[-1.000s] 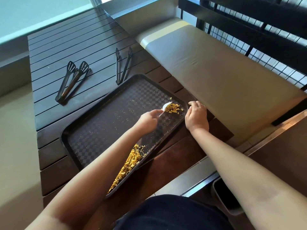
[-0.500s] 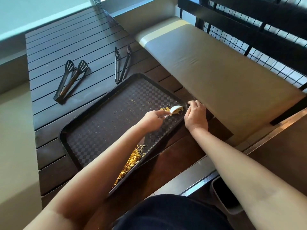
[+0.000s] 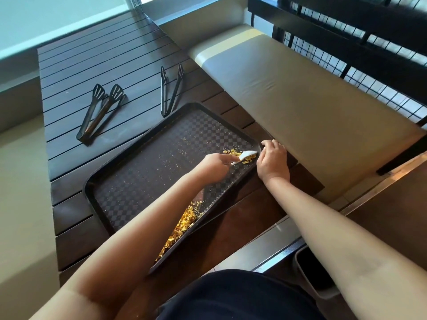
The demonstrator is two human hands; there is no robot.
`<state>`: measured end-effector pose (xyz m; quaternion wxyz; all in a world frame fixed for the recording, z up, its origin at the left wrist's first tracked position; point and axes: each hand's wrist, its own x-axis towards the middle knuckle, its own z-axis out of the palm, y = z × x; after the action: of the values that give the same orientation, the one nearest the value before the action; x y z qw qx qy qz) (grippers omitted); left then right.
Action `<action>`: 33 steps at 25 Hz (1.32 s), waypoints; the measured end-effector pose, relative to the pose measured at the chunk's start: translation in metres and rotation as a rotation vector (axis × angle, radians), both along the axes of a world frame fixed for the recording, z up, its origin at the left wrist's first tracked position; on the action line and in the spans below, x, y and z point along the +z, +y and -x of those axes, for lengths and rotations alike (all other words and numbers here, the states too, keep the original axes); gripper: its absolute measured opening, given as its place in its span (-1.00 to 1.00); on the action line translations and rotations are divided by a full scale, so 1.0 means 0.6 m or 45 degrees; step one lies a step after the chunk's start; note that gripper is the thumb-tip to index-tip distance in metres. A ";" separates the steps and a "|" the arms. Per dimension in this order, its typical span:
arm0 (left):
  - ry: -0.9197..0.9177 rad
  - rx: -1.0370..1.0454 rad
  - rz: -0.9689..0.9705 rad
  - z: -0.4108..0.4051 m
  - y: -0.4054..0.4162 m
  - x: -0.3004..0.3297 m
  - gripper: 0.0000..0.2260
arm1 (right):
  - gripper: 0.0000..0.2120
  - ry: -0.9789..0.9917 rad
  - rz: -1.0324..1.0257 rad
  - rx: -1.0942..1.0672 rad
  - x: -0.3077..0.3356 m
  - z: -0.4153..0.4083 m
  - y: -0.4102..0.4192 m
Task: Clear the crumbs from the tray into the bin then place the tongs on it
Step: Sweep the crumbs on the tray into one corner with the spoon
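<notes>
Dark slatted tabletop (image 3: 97, 65) carries a checkered brown tray (image 3: 147, 176) lying at an angle near its front edge. Yellow crumbs (image 3: 182, 224) are heaped along the tray's near rim, with a smaller cluster (image 3: 235, 152) in the right corner. The left hand (image 3: 215, 166) pinches a small white scraper (image 3: 247, 155), its blade resting in that corner cluster. The right hand (image 3: 272, 161) curls its fingers over the tray's right corner rim. Beyond the tray lie slim black tongs (image 3: 169, 91), just touching its far rim, and wider slotted tongs (image 3: 99, 113) further left. A beige bench cushion (image 3: 300, 95) borders the table, and a bin (image 3: 312, 271) sits below.
</notes>
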<state>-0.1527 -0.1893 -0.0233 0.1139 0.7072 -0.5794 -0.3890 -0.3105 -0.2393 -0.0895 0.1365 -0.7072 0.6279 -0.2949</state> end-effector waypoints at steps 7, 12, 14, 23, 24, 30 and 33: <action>0.067 0.506 0.092 -0.053 0.027 0.002 -0.69 | -0.74 -0.003 -0.007 -0.011 0.001 0.000 0.004; 0.228 0.300 -0.052 -0.017 0.051 -0.003 -0.71 | -0.73 0.012 -0.020 -0.014 0.004 0.000 0.004; 0.266 0.259 -0.073 -0.013 0.050 -0.001 -0.70 | -0.72 0.018 -0.026 -0.005 0.006 0.000 0.003; 0.207 0.283 -0.087 0.000 0.030 0.009 -0.67 | -0.72 0.022 -0.024 0.004 0.006 0.001 0.004; 0.258 0.248 -0.131 0.003 0.034 0.008 -0.68 | -0.72 0.023 -0.023 0.001 0.005 0.001 0.003; 0.096 0.331 -0.016 -0.012 0.008 0.023 -0.65 | -0.73 0.015 -0.014 0.009 0.003 0.001 0.003; -0.007 0.223 0.003 -0.001 -0.001 0.028 -0.61 | -0.73 0.016 -0.016 0.007 0.004 0.001 0.003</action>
<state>-0.1523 -0.1900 -0.0062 0.1465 0.7561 -0.5160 -0.3749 -0.3113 -0.2375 -0.0873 0.1379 -0.7100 0.6285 -0.2862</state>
